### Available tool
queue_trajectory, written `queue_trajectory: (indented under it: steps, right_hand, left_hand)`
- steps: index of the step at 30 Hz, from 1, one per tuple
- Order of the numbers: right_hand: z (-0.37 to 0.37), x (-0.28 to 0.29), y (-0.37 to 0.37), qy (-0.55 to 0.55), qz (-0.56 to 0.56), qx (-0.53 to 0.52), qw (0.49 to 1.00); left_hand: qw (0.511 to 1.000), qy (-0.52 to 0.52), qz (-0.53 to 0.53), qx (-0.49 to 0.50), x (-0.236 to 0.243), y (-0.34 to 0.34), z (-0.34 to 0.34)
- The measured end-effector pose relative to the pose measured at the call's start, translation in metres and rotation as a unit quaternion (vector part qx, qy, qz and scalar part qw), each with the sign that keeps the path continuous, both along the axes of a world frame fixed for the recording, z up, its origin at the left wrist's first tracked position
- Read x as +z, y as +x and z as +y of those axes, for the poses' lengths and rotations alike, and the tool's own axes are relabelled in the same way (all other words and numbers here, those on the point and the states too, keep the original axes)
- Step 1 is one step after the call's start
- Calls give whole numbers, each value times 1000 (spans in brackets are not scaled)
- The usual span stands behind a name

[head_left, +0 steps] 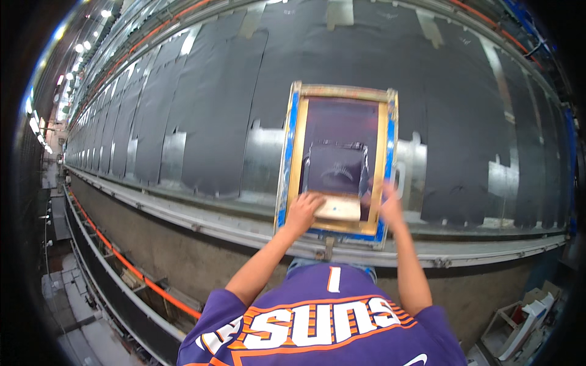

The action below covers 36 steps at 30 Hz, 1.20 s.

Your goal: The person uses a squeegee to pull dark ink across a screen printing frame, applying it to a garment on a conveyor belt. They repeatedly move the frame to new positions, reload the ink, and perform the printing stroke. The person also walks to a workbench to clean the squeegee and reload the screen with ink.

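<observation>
A screen-printing frame [392, 131] with wooden inner edges and blue tape lies over the long table in front of me. Dark ink covers part of its mesh [345, 116], with a glossy ridge around a rectangular patch. My left hand [303, 212] is closed on the left end of a pale wooden squeegee [339, 208], which lies across the near end of the mesh. My right hand [384, 201] is smeared by motion at the squeegee's right end, over the frame's right side; its fingers are unclear. The squeegee's blade is hidden.
Dark fabric panels [213, 104] lie side by side along the table, with bare metallic strips [264, 155] between them. A metal rail [207, 224] runs along the near edge. An orange pipe [131, 268] runs below at left. A white rack [522, 323] stands at lower right.
</observation>
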State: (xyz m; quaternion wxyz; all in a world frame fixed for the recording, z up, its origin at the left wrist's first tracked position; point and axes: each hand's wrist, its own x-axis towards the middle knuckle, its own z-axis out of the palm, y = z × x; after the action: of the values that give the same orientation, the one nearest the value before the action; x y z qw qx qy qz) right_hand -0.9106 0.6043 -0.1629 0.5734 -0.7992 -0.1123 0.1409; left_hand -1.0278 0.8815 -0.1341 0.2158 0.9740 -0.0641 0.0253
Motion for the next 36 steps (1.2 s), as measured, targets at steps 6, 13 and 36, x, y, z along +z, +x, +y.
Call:
queue_trajectory:
  steps: [6, 13, 36]
  right_hand:
    - [-30, -56, 92, -91, -52, -198, 975]
    - [23, -10, 93, -118, -102, -300, 941]
    - [468, -20, -37, -82, -135, -279, 947]
  left_hand:
    - [999, -36, -16, 2, -5, -4, -6]
    - [997, -71, -14, -3, -7, -42, 28]
    - [999, 17, 0, 44, 5, -175, 445]
